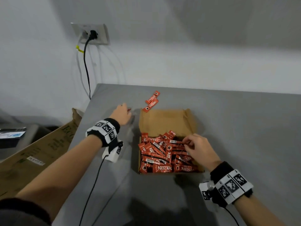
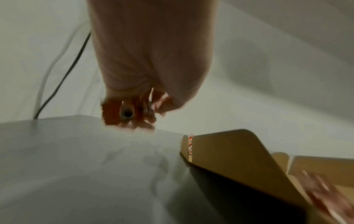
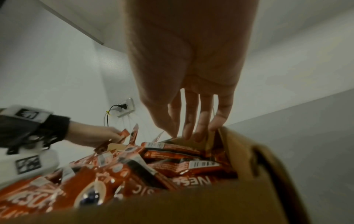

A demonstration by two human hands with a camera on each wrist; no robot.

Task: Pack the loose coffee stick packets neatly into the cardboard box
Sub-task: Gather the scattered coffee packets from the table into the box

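The open cardboard box [image 1: 162, 121] sits mid-table with its lid flap folded back, and several red coffee stick packets [image 1: 162, 154] lie jumbled inside. Two loose packets [image 1: 152, 101] lie on the table just behind the box's left corner. My left hand [image 1: 121, 114] hovers left of the lid, and its curled fingers grip red packets [image 2: 113, 112]. My right hand [image 1: 193, 145] reaches into the box's right side. Its straight fingers [image 3: 189, 130] touch the packets [image 3: 172, 151] by the box wall [image 3: 245, 159].
The grey table [image 1: 244, 128] ends at a left edge near my left forearm. A large flat cardboard sheet [image 1: 40, 149] leans beside that edge. A wall socket with a black plug [image 1: 92, 34] and hanging cables sits behind the table's back left corner.
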